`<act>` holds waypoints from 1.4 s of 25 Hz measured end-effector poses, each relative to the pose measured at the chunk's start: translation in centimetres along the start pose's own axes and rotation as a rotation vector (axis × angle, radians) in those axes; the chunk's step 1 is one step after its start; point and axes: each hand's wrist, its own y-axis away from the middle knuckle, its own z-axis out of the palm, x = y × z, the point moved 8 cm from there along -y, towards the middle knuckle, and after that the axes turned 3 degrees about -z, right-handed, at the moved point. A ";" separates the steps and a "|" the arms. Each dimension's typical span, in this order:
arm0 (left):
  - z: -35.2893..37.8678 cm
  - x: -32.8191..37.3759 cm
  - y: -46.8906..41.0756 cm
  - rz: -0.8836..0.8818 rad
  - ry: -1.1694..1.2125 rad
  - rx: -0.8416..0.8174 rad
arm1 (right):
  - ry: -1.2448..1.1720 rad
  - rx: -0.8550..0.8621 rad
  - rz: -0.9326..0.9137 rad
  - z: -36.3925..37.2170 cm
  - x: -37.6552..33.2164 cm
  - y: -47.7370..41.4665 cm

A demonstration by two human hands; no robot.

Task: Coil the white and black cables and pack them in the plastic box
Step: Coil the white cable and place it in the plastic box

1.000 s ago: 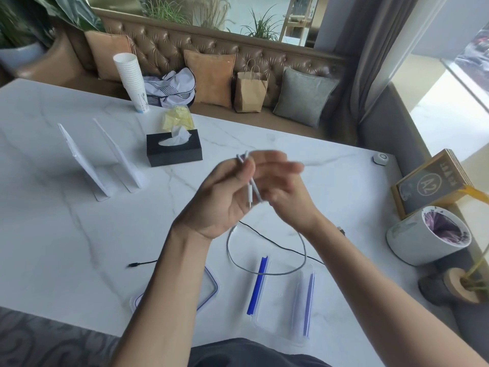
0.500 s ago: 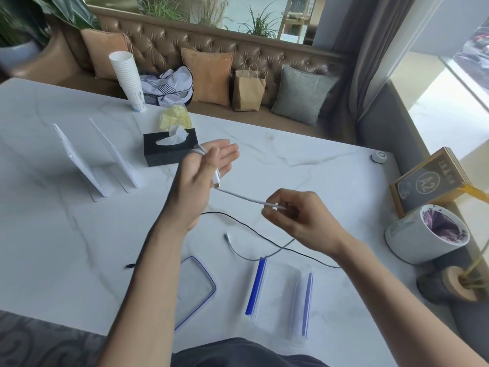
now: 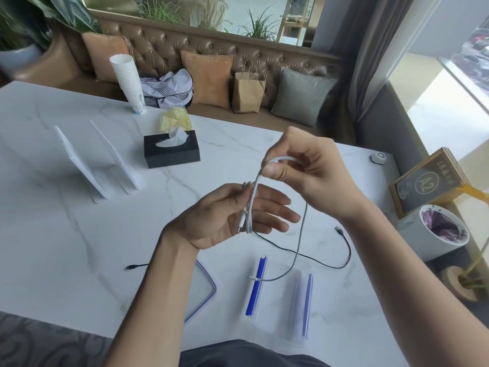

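My left hand (image 3: 232,215) holds a loop of the white cable (image 3: 301,239) against its palm, fingers spread. Above it and to the right, my right hand (image 3: 309,168) pinches the same cable at the top of a loop. The cable's free end hangs down and rests over the clear plastic box (image 3: 283,300) with blue clips at the table's front. The black cable (image 3: 330,263) lies loose on the marble table (image 3: 79,234), behind the box. The box's clear lid (image 3: 209,284) with a blue rim lies left of the box, partly hidden by my left forearm.
A black tissue box (image 3: 172,151), a stack of paper cups (image 3: 129,83) and two white stands (image 3: 79,160) are at the back left. A white bin (image 3: 434,231) and a framed sign (image 3: 426,178) stand at the right edge. A sofa with cushions runs behind.
My right hand has risen from low right to above the left hand, carrying the white cable up into another loop. My left hand has dropped lower and toward the middle.
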 end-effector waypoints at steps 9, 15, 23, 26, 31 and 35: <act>3.0 1.4 0.2 0.117 0.061 -0.267 | -0.166 0.009 0.095 1.6 2.1 -0.5; 3.2 2.9 0.0 0.247 0.131 -0.182 | -0.307 0.000 0.248 4.0 3.5 1.0; -1.5 4.5 -0.2 0.464 0.074 0.344 | -0.157 -0.066 0.412 6.5 6.7 4.9; -3.9 4.5 0.4 0.492 -0.075 0.527 | -0.124 -0.065 0.447 5.2 7.1 6.0; -6.3 3.2 0.7 0.321 -0.439 0.703 | 0.165 -0.203 0.346 3.6 5.6 5.6; -5.7 1.2 0.2 0.056 -0.586 0.570 | 0.282 -0.127 0.221 1.3 4.0 3.9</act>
